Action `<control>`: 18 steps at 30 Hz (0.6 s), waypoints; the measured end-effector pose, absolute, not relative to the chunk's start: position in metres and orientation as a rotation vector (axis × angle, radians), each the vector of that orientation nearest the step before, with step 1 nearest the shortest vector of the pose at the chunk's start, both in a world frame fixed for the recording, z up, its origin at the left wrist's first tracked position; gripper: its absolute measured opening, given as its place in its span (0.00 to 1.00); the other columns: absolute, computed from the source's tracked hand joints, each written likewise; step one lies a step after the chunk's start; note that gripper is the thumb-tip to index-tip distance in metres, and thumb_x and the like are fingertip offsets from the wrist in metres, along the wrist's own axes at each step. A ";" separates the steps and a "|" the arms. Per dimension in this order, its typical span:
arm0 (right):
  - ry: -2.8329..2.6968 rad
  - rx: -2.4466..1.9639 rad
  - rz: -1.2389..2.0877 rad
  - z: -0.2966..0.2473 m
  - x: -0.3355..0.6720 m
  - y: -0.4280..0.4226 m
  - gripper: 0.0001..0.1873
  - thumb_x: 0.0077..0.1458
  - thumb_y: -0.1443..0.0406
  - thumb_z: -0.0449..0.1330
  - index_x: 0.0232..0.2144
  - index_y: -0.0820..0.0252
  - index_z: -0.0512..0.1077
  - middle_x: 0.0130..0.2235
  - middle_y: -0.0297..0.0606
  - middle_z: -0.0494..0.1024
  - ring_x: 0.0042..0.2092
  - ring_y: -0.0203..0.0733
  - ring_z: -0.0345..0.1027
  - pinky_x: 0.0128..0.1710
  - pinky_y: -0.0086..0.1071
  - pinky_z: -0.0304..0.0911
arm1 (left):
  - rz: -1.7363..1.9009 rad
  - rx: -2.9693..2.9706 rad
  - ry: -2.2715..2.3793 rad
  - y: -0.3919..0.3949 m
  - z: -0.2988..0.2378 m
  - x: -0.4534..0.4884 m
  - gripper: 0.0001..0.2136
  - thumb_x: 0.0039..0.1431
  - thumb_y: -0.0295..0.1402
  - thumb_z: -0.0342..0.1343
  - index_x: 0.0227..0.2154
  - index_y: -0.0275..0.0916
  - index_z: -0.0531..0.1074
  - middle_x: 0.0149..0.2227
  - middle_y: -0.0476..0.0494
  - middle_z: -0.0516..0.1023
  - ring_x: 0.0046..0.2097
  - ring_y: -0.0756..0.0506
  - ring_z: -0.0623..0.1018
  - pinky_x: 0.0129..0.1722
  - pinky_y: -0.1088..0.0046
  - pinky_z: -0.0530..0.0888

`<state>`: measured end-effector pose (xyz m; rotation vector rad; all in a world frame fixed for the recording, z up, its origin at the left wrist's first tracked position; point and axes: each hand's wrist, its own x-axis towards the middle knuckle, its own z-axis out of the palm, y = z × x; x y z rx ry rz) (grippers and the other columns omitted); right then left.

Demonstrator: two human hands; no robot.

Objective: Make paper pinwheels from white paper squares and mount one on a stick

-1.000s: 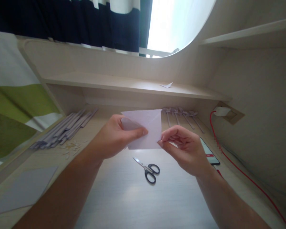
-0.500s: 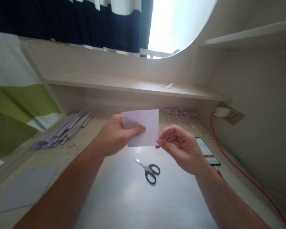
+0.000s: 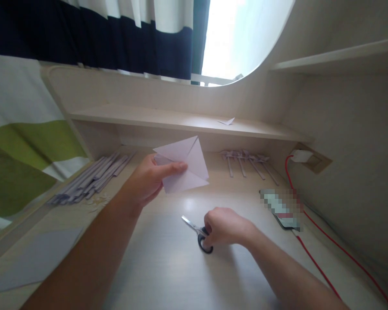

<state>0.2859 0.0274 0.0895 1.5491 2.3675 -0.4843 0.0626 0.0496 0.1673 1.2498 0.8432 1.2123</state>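
Observation:
My left hand (image 3: 151, 178) is closed on a square of white paper (image 3: 195, 161), thumb on top, holding it up above the desk. Dark lines that look like cuts run inward from the paper's corners, and its edges flare apart. On the desk below lies a pair of scissors (image 3: 191, 224) with black handles, its blades pointing away to the left. Fingers of my right hand (image 3: 224, 226) are curled at the scissors' handles, the thumb by the lower loop. Part of the upper loop is hidden behind this hand.
Rolled paper sticks (image 3: 90, 178) lie in a pile at the left, with small pale scraps (image 3: 98, 202) nearby. Sheets of paper (image 3: 35, 258) are at the front left. Several paper pinwheels on sticks (image 3: 244, 161) lie at the back right. A phone (image 3: 281, 211) with a red cable (image 3: 317, 267) is at the right.
My right hand has let go of the paper's corner and moved down to the scissors' handles. In my left hand the paper has tilted and shifted slightly left.

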 end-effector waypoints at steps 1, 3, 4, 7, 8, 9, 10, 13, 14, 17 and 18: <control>2.356 1.563 -0.438 0.086 0.281 0.026 0.16 0.44 0.54 0.72 0.33 0.58 0.85 0.33 0.45 0.84 0.33 0.48 0.77 0.26 0.32 0.57 | 1.207 1.236 0.828 0.049 0.168 0.063 0.14 0.48 0.35 0.73 0.39 0.38 0.83 0.43 0.41 0.87 0.40 0.43 0.84 0.40 0.72 0.79; 2.358 1.574 -0.394 0.084 0.273 0.025 0.14 0.49 0.57 0.67 0.35 0.59 0.85 0.35 0.48 0.85 0.35 0.50 0.78 0.28 0.33 0.58 | 1.211 1.225 0.822 0.047 0.171 0.063 0.14 0.48 0.35 0.73 0.39 0.38 0.82 0.43 0.40 0.86 0.41 0.41 0.85 0.39 0.72 0.80; 2.367 1.573 -0.378 0.084 0.271 0.024 0.14 0.50 0.58 0.66 0.36 0.59 0.85 0.35 0.49 0.85 0.35 0.51 0.79 0.28 0.33 0.59 | 1.215 1.223 0.825 0.047 0.173 0.063 0.15 0.48 0.35 0.73 0.39 0.38 0.82 0.43 0.40 0.86 0.42 0.41 0.85 0.39 0.72 0.80; 2.374 1.573 -0.338 0.086 0.270 0.026 0.13 0.47 0.60 0.66 0.34 0.61 0.85 0.35 0.52 0.85 0.36 0.53 0.79 0.28 0.34 0.59 | 1.228 1.205 0.822 0.045 0.177 0.062 0.14 0.48 0.35 0.73 0.39 0.38 0.82 0.41 0.40 0.87 0.43 0.40 0.85 0.37 0.73 0.80; 2.377 1.579 -0.320 0.086 0.271 0.027 0.13 0.47 0.60 0.66 0.33 0.61 0.85 0.35 0.53 0.85 0.36 0.54 0.80 0.29 0.34 0.60 | 1.231 1.200 0.816 0.044 0.178 0.062 0.14 0.48 0.34 0.72 0.38 0.38 0.82 0.41 0.40 0.87 0.43 0.40 0.85 0.37 0.72 0.80; 2.378 1.585 -0.304 0.085 0.272 0.028 0.13 0.47 0.61 0.67 0.33 0.62 0.84 0.36 0.53 0.85 0.37 0.55 0.80 0.29 0.34 0.60 | 1.237 1.196 0.811 0.044 0.179 0.061 0.14 0.48 0.34 0.73 0.38 0.38 0.83 0.40 0.40 0.87 0.43 0.39 0.85 0.37 0.72 0.80; 2.379 1.591 -0.290 0.084 0.273 0.030 0.12 0.47 0.61 0.66 0.33 0.62 0.84 0.36 0.53 0.85 0.37 0.55 0.80 0.29 0.34 0.60 | 1.246 1.196 0.810 0.043 0.179 0.061 0.14 0.47 0.35 0.73 0.38 0.38 0.83 0.40 0.39 0.87 0.44 0.38 0.85 0.38 0.71 0.81; 2.379 1.604 -0.275 0.077 0.277 0.033 0.11 0.49 0.60 0.66 0.32 0.60 0.84 0.34 0.50 0.85 0.36 0.54 0.81 0.29 0.34 0.59 | 1.277 1.213 0.821 0.041 0.181 0.059 0.15 0.47 0.35 0.73 0.39 0.38 0.83 0.41 0.39 0.87 0.45 0.37 0.85 0.40 0.69 0.81; 2.379 1.612 -0.273 0.075 0.279 0.033 0.12 0.51 0.57 0.66 0.32 0.60 0.84 0.34 0.50 0.85 0.36 0.54 0.81 0.28 0.34 0.59 | 1.280 1.222 0.824 0.041 0.181 0.058 0.16 0.48 0.35 0.73 0.40 0.39 0.83 0.42 0.39 0.87 0.46 0.37 0.85 0.40 0.69 0.81; 2.392 1.639 -0.243 0.069 0.280 0.035 0.22 0.55 0.48 0.64 0.31 0.61 0.83 0.34 0.51 0.85 0.36 0.55 0.81 0.29 0.34 0.60 | 1.278 1.240 0.830 0.041 0.181 0.055 0.16 0.49 0.35 0.72 0.42 0.39 0.82 0.43 0.39 0.86 0.48 0.37 0.84 0.42 0.69 0.81; 2.398 1.646 -0.228 0.068 0.279 0.035 0.24 0.55 0.45 0.64 0.31 0.61 0.83 0.35 0.51 0.85 0.36 0.55 0.81 0.30 0.35 0.61 | 1.280 1.244 0.833 0.041 0.180 0.055 0.16 0.50 0.36 0.72 0.42 0.38 0.82 0.44 0.39 0.86 0.49 0.36 0.84 0.42 0.68 0.81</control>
